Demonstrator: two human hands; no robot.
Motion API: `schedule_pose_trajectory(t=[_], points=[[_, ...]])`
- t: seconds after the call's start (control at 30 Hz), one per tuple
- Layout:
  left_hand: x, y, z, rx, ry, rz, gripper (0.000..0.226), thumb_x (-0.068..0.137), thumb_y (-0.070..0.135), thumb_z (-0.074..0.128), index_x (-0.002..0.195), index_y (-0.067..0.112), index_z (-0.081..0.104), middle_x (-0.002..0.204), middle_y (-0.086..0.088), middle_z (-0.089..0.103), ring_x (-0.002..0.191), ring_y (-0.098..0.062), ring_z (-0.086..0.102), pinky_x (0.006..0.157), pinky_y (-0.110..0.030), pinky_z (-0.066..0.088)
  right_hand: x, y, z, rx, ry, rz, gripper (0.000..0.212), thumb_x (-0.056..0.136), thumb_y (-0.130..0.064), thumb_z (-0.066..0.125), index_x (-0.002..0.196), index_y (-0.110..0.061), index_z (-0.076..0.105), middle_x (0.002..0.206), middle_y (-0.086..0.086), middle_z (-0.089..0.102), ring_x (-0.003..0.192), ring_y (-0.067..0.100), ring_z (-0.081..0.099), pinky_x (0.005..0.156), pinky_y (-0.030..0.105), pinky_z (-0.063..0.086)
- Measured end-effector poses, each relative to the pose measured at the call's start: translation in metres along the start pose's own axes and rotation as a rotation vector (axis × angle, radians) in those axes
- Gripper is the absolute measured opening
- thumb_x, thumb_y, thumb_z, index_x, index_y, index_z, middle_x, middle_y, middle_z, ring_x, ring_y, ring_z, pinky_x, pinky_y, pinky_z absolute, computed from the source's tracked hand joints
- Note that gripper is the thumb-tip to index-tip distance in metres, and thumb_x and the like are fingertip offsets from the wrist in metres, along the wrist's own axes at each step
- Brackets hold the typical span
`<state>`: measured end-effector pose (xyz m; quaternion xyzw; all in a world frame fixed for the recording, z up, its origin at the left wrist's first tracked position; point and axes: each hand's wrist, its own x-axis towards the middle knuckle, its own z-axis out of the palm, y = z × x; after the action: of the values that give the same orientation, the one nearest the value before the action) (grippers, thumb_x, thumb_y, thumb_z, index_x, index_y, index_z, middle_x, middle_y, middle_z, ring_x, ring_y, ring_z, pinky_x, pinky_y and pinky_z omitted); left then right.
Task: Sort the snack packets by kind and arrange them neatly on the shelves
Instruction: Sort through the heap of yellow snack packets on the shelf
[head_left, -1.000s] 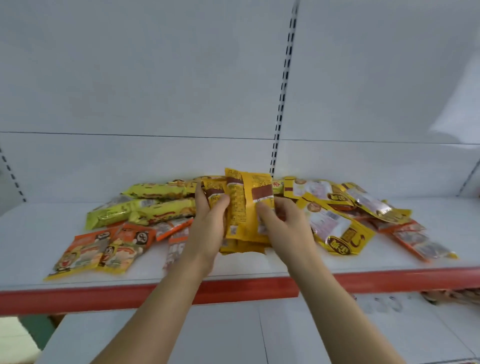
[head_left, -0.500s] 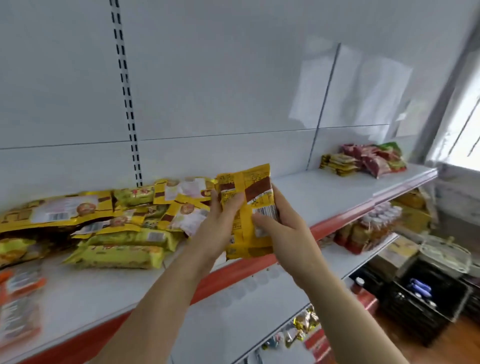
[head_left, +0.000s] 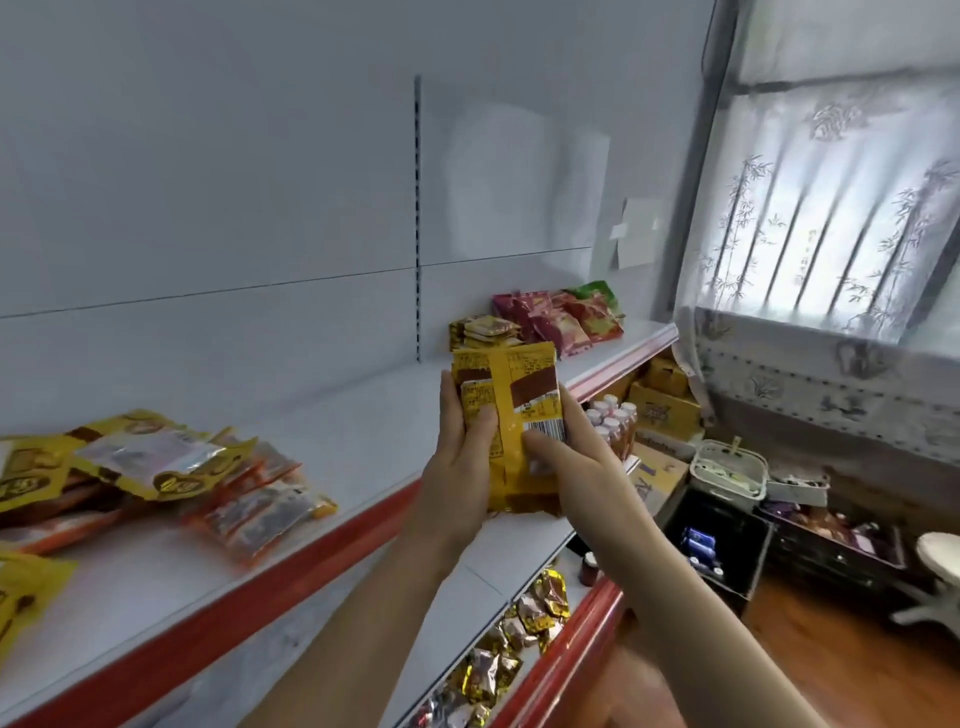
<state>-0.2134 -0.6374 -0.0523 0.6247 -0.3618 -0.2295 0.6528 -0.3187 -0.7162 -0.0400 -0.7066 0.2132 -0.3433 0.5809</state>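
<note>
1. Head view: I hold a stack of yellow packets (head_left: 511, 426) upright in front of me, above the red front edge of the upper shelf (head_left: 363, 431), their backs and a barcode facing me.
2. My left hand (head_left: 460, 467) grips the stack's left edge, thumb curled over the front, fingers hidden behind. My right hand (head_left: 566, 462) clamps the right edge, thumb pressed just under the barcode. Gripping both sides keeps the packets squared, I judge, so they go down as one tidy block.
3. At the shelf's far end lie a small yellow pile (head_left: 485, 332) and red and green packets (head_left: 566, 314), grouped by kind. My stack looks headed for the bare stretch beside them.
4. To my left lies a loose heap of yellow and orange packets (head_left: 156, 473), apparently still unsorted.
5. More snacks (head_left: 514, 644) lie on the lower shelf.
</note>
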Motion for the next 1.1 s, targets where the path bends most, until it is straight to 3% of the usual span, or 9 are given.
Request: schedule_pose_trajectory(t=[0.17,0.23,0.33,0.5,0.63,0.73,0.83,1.03,1.1], points=[[0.068,-0.013,0.053,0.149,0.008,-0.092,0.061,0.108,0.056,0.026,0.161,0.052,-0.005,0.153,0.001,0.049,0.117,-0.02,0.059,0.086,-0.032,0.052,0.063,0.022,-0.059,-0.054,-0.039,0.067,0.044,0.101,-0.027,0.052,0.139,-0.048,0.045,0.11,-0.009,0.073,0.098,0.02,0.072,0.09,0.047,0.059],[0.095,-0.014,0.067,0.25,-0.002,-0.101,0.062,0.109,0.055,0.023,0.162,0.046,-0.008,0.153,-0.003,0.05,0.114,-0.019,0.055,0.097,-0.036,0.048,0.092,0.03,-0.074,-0.032,-0.031,0.08,0.036,0.101,-0.024,0.049,0.131,-0.045,0.053,0.105,0.002,0.074,0.096,0.032,0.071,0.088,0.055,0.057],[0.147,-0.025,0.081,0.343,0.012,-0.126,0.063,0.109,0.055,0.022,0.162,0.043,-0.011,0.153,-0.008,0.051,0.126,-0.029,0.057,0.112,-0.045,0.042,0.14,0.041,-0.088,0.0,-0.032,0.093,0.028,0.104,-0.022,0.043,0.118,-0.039,0.06,0.096,0.004,0.076,0.089,0.029,0.073,0.086,0.054,0.058],[0.234,-0.048,0.096,0.484,0.034,-0.175,0.066,0.109,0.055,0.021,0.165,0.035,-0.009,0.135,-0.016,0.065,0.112,-0.032,0.064,0.103,-0.045,0.049,0.226,0.07,-0.11,-0.034,-0.067,0.143,0.021,0.103,-0.02,0.047,0.109,-0.03,0.064,0.102,0.019,0.072,0.076,0.029,0.067,0.077,0.048,0.058],[0.295,-0.069,0.108,0.531,0.171,-0.176,0.069,0.105,0.058,0.025,0.164,0.022,0.019,0.141,-0.019,0.059,0.122,-0.035,0.061,0.104,-0.052,0.051,0.291,0.094,-0.121,-0.091,-0.159,0.128,0.029,0.099,-0.022,0.048,0.116,-0.041,0.06,0.106,0.023,0.068,0.077,0.031,0.061,0.082,0.064,0.052],[0.322,-0.081,0.114,0.541,0.262,-0.206,0.056,0.105,0.056,0.029,0.147,0.021,0.045,0.126,-0.013,0.065,0.113,-0.031,0.064,0.098,-0.048,0.053,0.331,0.11,-0.126,-0.144,-0.229,0.127,0.038,0.096,-0.023,0.047,0.129,-0.041,0.052,0.092,0.017,0.067,0.074,0.027,0.055,0.07,0.054,0.05],[0.341,-0.086,0.12,0.573,0.284,-0.308,0.047,0.108,0.048,0.031,0.133,0.015,0.054,0.118,-0.015,0.068,0.107,-0.033,0.065,0.095,-0.046,0.053,0.363,0.122,-0.133,-0.221,-0.345,0.138,0.03,0.095,-0.021,0.044,0.113,-0.04,0.059,0.084,0.006,0.06,0.07,0.023,0.05,0.066,0.043,0.041],[0.368,-0.09,0.133,0.669,0.441,-0.414,0.049,0.105,0.05,0.039,0.109,0.009,0.065,0.096,-0.006,0.065,0.092,-0.026,0.063,0.07,-0.035,0.043,0.417,0.135,-0.151,-0.394,-0.511,0.187,0.013,0.093,-0.019,0.048,0.087,-0.015,0.059,0.078,0.0,0.061,0.071,0.017,0.055,0.068,0.035,0.041],[0.372,-0.091,0.137,0.624,0.489,-0.446,0.049,0.103,0.051,0.043,0.102,0.009,0.067,0.094,-0.007,0.068,0.091,-0.027,0.066,0.071,-0.038,0.047,0.43,0.136,-0.154,-0.431,-0.56,0.174,0.012,0.091,-0.022,0.049,0.084,-0.014,0.056,0.08,0.003,0.057,0.074,0.019,0.05,0.068,0.037,0.038]])
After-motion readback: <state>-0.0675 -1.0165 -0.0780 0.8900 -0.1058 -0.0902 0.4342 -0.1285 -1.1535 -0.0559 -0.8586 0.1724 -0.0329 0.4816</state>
